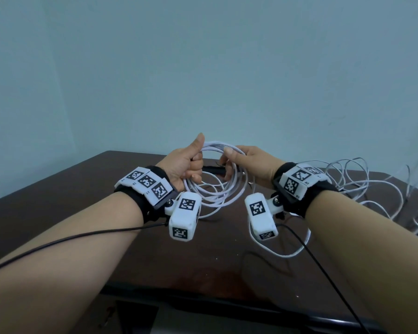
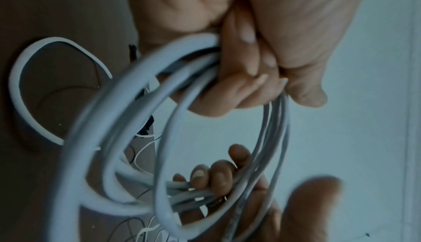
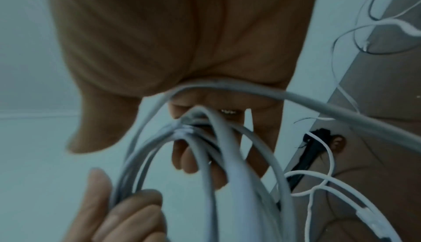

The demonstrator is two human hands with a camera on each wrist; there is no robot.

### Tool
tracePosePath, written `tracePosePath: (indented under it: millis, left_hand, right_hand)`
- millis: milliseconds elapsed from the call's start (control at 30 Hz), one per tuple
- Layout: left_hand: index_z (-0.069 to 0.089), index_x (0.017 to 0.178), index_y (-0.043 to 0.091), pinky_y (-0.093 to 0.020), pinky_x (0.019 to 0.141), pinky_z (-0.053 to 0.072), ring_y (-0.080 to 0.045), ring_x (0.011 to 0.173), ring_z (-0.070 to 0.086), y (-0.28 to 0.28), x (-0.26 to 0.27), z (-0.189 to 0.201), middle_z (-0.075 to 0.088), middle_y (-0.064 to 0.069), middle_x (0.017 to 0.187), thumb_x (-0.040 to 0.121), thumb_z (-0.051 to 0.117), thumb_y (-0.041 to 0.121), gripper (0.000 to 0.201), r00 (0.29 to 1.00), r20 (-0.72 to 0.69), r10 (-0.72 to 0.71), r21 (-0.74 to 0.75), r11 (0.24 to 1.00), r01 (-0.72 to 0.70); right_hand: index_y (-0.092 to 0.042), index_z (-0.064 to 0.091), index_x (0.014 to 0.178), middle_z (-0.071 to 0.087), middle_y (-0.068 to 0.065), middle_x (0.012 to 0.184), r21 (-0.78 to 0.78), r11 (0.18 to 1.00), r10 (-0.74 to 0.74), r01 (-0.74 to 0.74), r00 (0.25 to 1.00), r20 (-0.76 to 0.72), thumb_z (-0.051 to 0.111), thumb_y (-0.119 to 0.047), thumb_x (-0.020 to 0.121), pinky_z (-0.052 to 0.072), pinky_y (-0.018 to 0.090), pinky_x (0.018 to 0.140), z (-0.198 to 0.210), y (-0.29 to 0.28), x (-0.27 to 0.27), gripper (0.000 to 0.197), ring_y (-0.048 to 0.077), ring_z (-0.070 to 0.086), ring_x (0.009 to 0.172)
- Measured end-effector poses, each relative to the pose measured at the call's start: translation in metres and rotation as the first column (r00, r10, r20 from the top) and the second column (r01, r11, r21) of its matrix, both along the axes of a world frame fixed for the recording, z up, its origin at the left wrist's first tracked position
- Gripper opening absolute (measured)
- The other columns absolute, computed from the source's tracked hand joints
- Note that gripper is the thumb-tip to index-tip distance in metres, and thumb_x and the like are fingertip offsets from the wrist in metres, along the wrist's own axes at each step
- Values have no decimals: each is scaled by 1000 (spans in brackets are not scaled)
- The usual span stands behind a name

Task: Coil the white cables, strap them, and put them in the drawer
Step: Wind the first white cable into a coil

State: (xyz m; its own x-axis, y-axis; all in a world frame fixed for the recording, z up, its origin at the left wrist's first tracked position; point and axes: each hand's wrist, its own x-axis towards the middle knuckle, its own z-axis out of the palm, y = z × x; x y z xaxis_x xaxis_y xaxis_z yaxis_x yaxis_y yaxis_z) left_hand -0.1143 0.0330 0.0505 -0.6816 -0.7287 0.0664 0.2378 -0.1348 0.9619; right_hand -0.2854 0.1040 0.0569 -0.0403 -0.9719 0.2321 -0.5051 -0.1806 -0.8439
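Observation:
A coil of white cable [image 1: 217,186] hangs in the air above the dark table, held between both hands. My left hand [image 1: 188,160] grips the coil's left side in a fist, thumb up; the left wrist view shows its fingers [image 2: 248,69] curled round the bundled loops [image 2: 141,112]. My right hand [image 1: 239,160] holds the coil's right side, with fingers [image 3: 189,157] curled round the gathered strands [image 3: 205,138]. One strand [image 3: 341,105] trails off to the right from this hand. A black strap [image 1: 212,169] lies on the table behind the coil.
A tangle of loose white cables [image 1: 362,186] sprawls over the right part of the brown table [image 1: 82,189]. A white loop [image 1: 292,251] lies under my right wrist. Black sensor leads [image 1: 58,242] run from both wrists. A plain wall stands behind the table.

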Motion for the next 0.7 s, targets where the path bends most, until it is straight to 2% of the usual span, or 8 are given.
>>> tracePosePath:
  millis: [67,133,200,267,367,500,600,700]
  left_hand:
    - [31,52,21,-12,32,28,-3,28,17,-2,-1,-1,20,9,40,83,53,55,51,999,-27,21,44,999,-20]
    - [34,52,21,-12,32,30,-3,28,18,-1,-1,0,21,9,39,75,58,56,48,999,-46,-3,73,997,6]
    - [39,60,18,-11,34,32,-2,27,19,1,-1,1,23,10,38,67,60,54,43,997,-65,-33,87,995,38]
    - [42,67,17,-12,34,34,-2,27,21,1,-1,1,25,10,38,69,61,52,40,997,-68,-42,90,995,48]
    - [38,65,18,-12,32,32,-2,28,21,-3,-1,1,24,10,38,84,53,52,42,999,-22,-24,73,997,25]
    - [30,58,21,-10,29,27,-3,27,20,-7,2,0,22,9,38,90,52,49,48,996,-78,50,151,988,-38]
    - [32,59,21,-11,29,23,-4,27,19,-17,6,2,23,9,38,90,55,46,46,965,-182,187,247,959,-140]
    - [33,61,20,-12,31,23,-5,27,20,-28,10,5,25,8,36,90,57,44,45,909,-254,330,317,916,-244]
  right_hand:
    - [-2,59,101,61,3,68,-33,999,-25,22,996,-85,58,-45,87,53,36,71,0,-1,3,46,20,62,66]
    - [-8,60,85,56,2,59,-97,990,-108,99,991,-85,56,-39,91,49,32,60,-1,-4,7,32,18,56,54]
    - [-12,54,69,50,2,50,-132,974,-188,182,982,-34,51,-41,94,44,30,55,-1,-8,9,38,20,49,48]
    - [-12,51,65,49,2,47,-135,965,-230,225,973,-23,47,-43,95,42,28,50,0,-12,10,43,21,48,45]
    - [-10,56,74,59,6,54,-83,976,-206,199,975,-83,44,-46,95,48,30,55,0,-10,10,44,24,57,51]
    - [-4,59,94,67,12,75,-38,985,-169,169,986,-8,43,-50,94,55,33,67,-6,-10,5,49,26,64,65]
    - [-10,54,93,64,5,75,32,981,-192,191,981,32,42,-49,94,48,24,52,-14,-4,1,41,20,64,59]
    - [-11,53,98,66,7,77,98,980,-178,176,984,12,53,-41,92,40,25,51,-24,1,-3,31,20,59,57]
